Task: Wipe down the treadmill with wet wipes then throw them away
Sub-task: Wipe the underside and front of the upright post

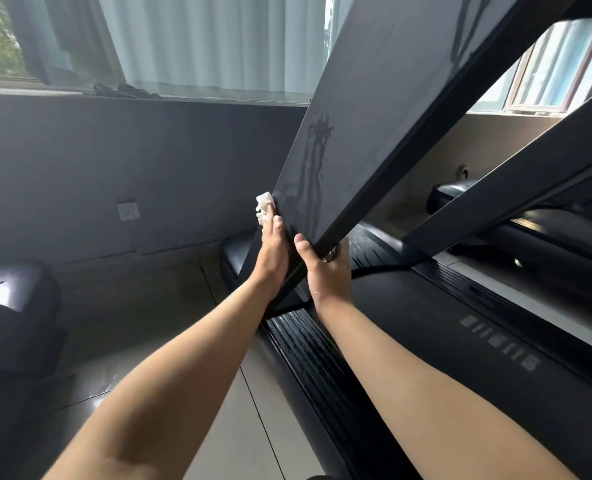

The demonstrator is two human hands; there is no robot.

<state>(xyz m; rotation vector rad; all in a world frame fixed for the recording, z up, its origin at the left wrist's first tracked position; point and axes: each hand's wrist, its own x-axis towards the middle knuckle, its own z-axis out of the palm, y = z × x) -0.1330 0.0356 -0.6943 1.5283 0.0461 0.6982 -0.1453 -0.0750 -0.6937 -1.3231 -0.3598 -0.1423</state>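
The treadmill's wide dark upright slants up from the deck, its face streaked with wet marks. My left hand clasps the upright's left edge near its base, thumb on the front face. It holds a crumpled white wet wipe against the edge, and the wipe sticks out past the fingertips. My right hand grips the upright's right edge at about the same height, thumb on the front. A bit of white, seemingly another wipe, shows under its curled fingers.
A ribbed black side rail runs along the deck toward me. A second upright crosses at the right. Another black machine stands at the left on the tiled floor. A grey wall with a socket and curtained windows lie behind.
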